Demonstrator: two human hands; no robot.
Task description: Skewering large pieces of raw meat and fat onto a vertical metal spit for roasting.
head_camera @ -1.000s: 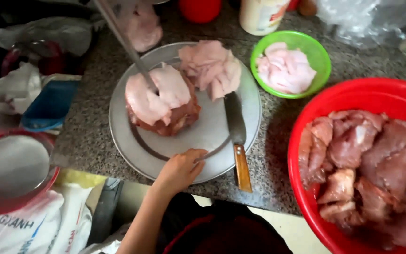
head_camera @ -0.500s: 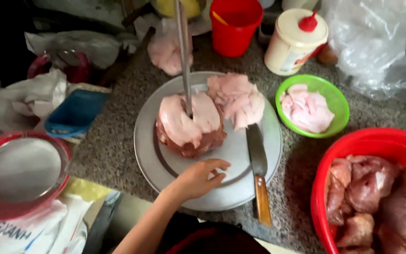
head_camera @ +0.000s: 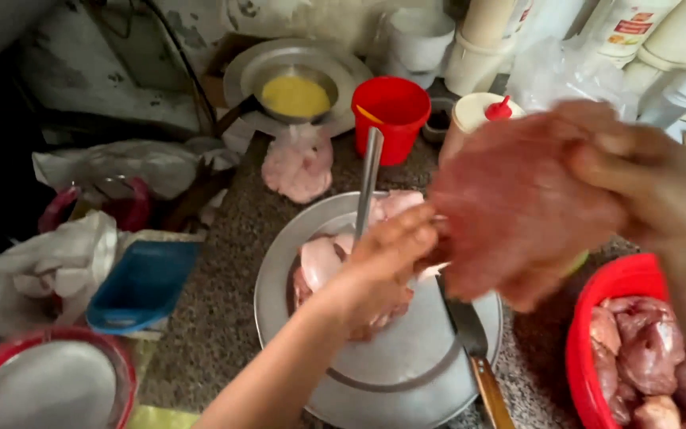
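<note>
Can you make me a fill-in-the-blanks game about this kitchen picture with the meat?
1. Both hands, the left hand and right hand, hold up a big slice of raw ____ above the metal tray.
2. The bowl of meat pieces at the right is coloured ____.
3. A ____ with a wooden handle lies on the tray's right side.

Missing words: meat; red; knife

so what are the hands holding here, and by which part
Both hold one large slab of raw meat above the round metal tray: the right hand grips its right edge, the left hand pinches its lower left edge.
</note>
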